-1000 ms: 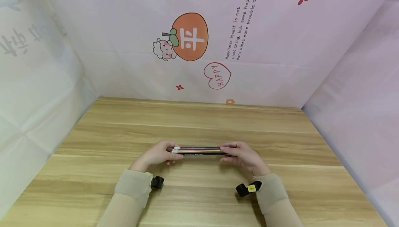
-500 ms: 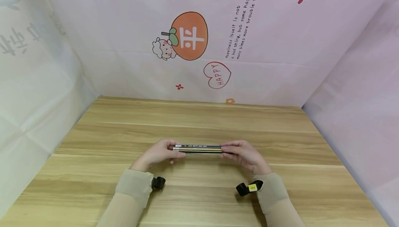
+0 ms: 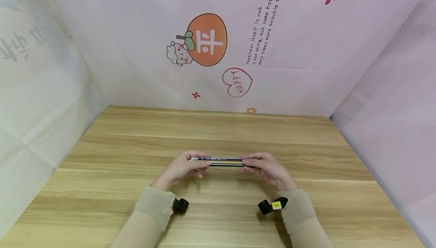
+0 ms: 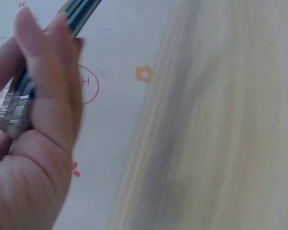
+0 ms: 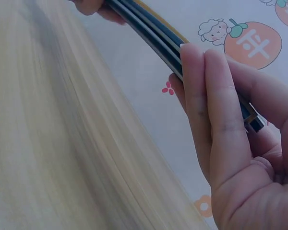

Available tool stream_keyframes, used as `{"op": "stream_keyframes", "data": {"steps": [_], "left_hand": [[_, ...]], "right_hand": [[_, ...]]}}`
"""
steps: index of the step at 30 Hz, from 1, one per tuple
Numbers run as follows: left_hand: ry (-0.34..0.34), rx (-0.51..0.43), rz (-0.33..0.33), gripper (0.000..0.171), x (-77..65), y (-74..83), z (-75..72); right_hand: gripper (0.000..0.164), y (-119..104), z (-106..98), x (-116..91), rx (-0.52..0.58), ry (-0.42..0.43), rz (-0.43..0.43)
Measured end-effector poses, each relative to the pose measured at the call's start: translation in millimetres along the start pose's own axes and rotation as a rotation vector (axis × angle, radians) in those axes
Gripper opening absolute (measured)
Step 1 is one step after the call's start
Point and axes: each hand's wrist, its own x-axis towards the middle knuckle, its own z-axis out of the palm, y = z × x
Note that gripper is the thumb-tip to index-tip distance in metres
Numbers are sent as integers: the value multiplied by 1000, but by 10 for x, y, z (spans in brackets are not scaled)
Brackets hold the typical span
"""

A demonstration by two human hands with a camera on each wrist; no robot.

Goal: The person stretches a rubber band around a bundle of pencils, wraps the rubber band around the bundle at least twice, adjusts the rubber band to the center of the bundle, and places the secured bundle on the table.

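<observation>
A bundle of several pencils (image 3: 226, 162), dark with a yellowish one among them, lies level between my two hands above the table. My left hand (image 3: 180, 168) grips the bundle near its left end, thumb in front and fingers behind. White eraser tips with metal bands (image 4: 13, 112) show inside that palm in the left wrist view. At the other end my right hand (image 3: 270, 168) holds the pencils between thumb and fingers. Dark pencil ends (image 5: 254, 123) poke out within the right hand in the right wrist view. Fingers hide part of both ends.
Below the hands spreads a wood-grain table (image 3: 218, 210). Printed white cloth (image 3: 289, 89) rises at its back edge, and plain pale cloth walls stand at the left and right. Each wrist wears a band with a small black camera (image 3: 180, 205).
My left hand has slid to the right along the pencils, covering more of them. The pencils have turned or shifted within the bundle. My right hand has hardly moved.
</observation>
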Motion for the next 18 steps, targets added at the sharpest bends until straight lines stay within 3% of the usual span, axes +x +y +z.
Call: {"op": "stream_keyframes", "data": {"steps": [5,18], "left_hand": [[5,-69,29,49,-2,4,46],[52,-61,47,39,27,-15,112]], "right_hand": [[17,-5,-2,-7,11,9,-8],[15,-24,-3,-22,-49,12,-46]]}}
